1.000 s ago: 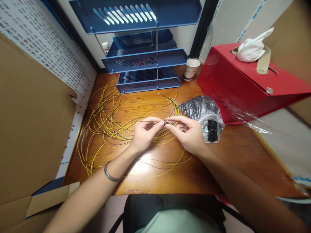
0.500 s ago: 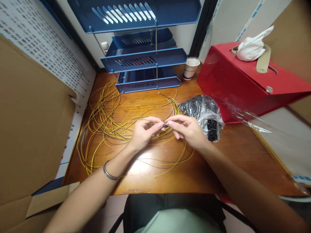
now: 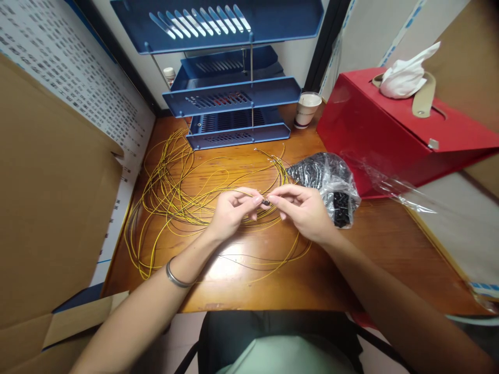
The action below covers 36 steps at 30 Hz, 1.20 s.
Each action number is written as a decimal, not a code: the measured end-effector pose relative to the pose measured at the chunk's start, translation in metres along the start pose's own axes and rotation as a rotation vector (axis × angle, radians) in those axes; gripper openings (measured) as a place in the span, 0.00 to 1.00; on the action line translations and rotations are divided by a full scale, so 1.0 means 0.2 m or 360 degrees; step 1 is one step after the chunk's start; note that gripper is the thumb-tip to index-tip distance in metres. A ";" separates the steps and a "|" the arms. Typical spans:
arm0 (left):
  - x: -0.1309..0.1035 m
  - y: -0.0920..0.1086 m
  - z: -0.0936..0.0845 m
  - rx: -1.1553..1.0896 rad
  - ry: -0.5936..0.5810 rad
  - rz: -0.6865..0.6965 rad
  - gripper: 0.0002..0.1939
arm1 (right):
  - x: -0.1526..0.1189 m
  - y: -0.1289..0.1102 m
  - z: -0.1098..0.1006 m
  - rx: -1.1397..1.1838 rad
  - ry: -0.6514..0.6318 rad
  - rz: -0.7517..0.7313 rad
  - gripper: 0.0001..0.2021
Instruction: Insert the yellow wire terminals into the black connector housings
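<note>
My left hand [image 3: 234,210] pinches a small black part [image 3: 265,202] between thumb and fingers, above the middle of the table. Its fingertips nearly meet those of my right hand [image 3: 302,208], which are pinched on something too small to make out, perhaps a wire end. Beneath and behind both hands lies a loose, looping bundle of yellow and dark wires [image 3: 156,189], spreading to the left. Just beyond my right hand sits a clear plastic bag [image 3: 325,176] with black pieces inside.
Blue stacked trays [image 3: 234,93] stand at the back of the wooden table [image 3: 273,291]. A paper cup [image 3: 307,110] is beside them. At the right is a red box [image 3: 374,130] with tissue on top; cardboard [image 3: 50,182] borders the left.
The black part shows a little more between my fingertips, and the fingers of my right hand have shifted slightly. Both arms remain nearly in place.
</note>
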<state>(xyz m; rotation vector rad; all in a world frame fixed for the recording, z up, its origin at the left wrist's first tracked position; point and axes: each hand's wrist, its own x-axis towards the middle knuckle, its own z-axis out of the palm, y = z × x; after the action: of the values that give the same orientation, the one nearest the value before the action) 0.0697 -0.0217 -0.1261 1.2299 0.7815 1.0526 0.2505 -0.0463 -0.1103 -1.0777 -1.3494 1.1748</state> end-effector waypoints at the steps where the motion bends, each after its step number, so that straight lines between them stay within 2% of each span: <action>1: 0.00 0.00 0.00 -0.0005 -0.0017 -0.0011 0.16 | 0.00 0.00 0.00 -0.0005 0.0002 -0.0002 0.16; 5: 0.00 -0.01 -0.01 0.0010 -0.0053 -0.0046 0.18 | -0.01 0.00 0.00 -0.0017 0.0013 -0.0011 0.15; 16: 0.01 -0.01 0.00 -0.0024 0.0035 -0.0078 0.19 | -0.02 0.03 0.01 -0.0035 0.0047 -0.0070 0.10; 23: 0.00 0.00 0.01 0.0067 0.0092 -0.0014 0.19 | -0.02 0.04 0.00 -0.0060 0.0045 -0.0184 0.07; 28: 0.00 0.02 0.03 0.0090 0.0191 0.0091 0.16 | -0.04 0.07 0.01 -0.0165 0.0054 -0.0055 0.15; 31: 0.00 0.02 0.03 0.0138 0.0208 0.0114 0.16 | -0.03 0.09 0.02 -0.0202 0.0087 -0.0077 0.12; 36: -0.01 0.01 0.03 0.0193 0.0136 0.0191 0.16 | -0.02 0.08 0.02 -0.0199 0.0188 -0.0142 0.09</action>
<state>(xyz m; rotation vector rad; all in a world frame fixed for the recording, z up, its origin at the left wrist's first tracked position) 0.0739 -0.0248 -0.1227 1.3556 0.8560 1.1754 0.2462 -0.0495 -0.1267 -1.1456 -1.3780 0.9572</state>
